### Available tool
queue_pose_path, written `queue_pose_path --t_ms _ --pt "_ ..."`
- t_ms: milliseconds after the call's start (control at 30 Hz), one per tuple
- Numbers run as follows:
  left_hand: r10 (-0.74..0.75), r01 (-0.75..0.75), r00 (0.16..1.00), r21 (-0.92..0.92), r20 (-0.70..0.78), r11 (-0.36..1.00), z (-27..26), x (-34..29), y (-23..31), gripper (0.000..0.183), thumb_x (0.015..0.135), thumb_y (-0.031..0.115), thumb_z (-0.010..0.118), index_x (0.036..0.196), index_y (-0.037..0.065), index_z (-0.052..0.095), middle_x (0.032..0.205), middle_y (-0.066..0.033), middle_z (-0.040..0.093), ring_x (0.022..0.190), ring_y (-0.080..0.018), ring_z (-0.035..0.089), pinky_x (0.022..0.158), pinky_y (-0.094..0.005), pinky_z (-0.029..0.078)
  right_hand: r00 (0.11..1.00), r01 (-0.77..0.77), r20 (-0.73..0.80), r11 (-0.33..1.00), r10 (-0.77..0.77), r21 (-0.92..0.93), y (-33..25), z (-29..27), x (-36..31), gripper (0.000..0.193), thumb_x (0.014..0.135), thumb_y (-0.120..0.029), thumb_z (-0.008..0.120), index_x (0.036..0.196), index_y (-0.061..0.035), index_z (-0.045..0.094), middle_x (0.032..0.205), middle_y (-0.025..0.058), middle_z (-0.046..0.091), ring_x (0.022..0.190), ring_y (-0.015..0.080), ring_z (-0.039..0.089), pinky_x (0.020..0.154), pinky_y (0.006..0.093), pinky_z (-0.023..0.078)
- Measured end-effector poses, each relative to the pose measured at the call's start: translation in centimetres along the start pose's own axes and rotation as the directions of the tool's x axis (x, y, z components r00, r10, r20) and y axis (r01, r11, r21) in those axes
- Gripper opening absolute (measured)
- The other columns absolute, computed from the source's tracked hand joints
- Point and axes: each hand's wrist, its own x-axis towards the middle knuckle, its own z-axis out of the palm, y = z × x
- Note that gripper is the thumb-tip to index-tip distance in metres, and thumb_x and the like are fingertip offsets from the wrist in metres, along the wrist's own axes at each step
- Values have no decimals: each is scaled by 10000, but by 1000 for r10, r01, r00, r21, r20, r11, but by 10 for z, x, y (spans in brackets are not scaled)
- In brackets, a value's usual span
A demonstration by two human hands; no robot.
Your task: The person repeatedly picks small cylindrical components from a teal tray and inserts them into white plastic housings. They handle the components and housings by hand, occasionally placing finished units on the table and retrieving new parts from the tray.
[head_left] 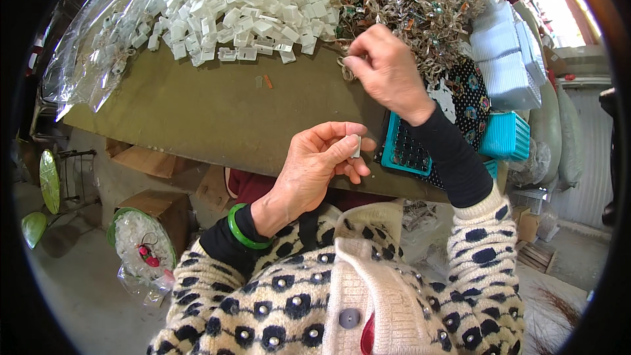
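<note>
My left hand (pixel 305 167) is near the table's front edge, pinching a small white plastic piece (pixel 357 147) between thumb and fingers. Farther off and to the right, my right hand (pixel 391 75) is closed in a pinch at the near edge of a tangled heap of clear and brownish looped pieces (pixel 414 10). A pale loop (pixel 346 71) shows just beside its fingertips; whether they grip it I cannot tell. At the back middle lies a big pile of white translucent plastic pieces (pixel 243 13), like those in my left hand.
A teal tray with round holes (pixel 407 151) sits right of my left hand, beneath my right forearm. Beyond it are a teal basket (pixel 506 137) and stacked white trays (pixel 503 59). Clear plastic film (pixel 89 59) covers the far left. An orange scrap (pixel 268 81) lies on the green tabletop (pixel 197 112).
</note>
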Motion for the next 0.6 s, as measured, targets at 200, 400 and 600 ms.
queue_pose_path --t_ms 200,400,600 --pt "4 -4 1000 63 -10 998 3 0 -1 205 962 115 624 1127 -6 627 1007 -178 705 688 -184 686 597 -286 580 843 -467 251 415 476 781 7 -49 -6 130 921 -122 676 983 -10 654 844 59 680 724 118 651 625 223 511" --pt "12 -8 999 116 -33 993 5 0 -1 198 964 109 618 1119 -14 624 1012 -184 704 674 -186 684 589 -286 576 952 -307 18 943 307 128 11 -44 -16 103 907 -126 682 911 -23 685 785 22 668 686 60 592 622 231 505" --pt "38 -29 998 145 -58 989 8 1 -1 205 963 106 620 1125 -19 618 1018 -184 700 686 -193 689 591 -289 579 936 -232 -118 831 333 506 11 -53 -13 80 906 -85 667 917 -11 698 798 57 699 707 95 654 595 222 521"
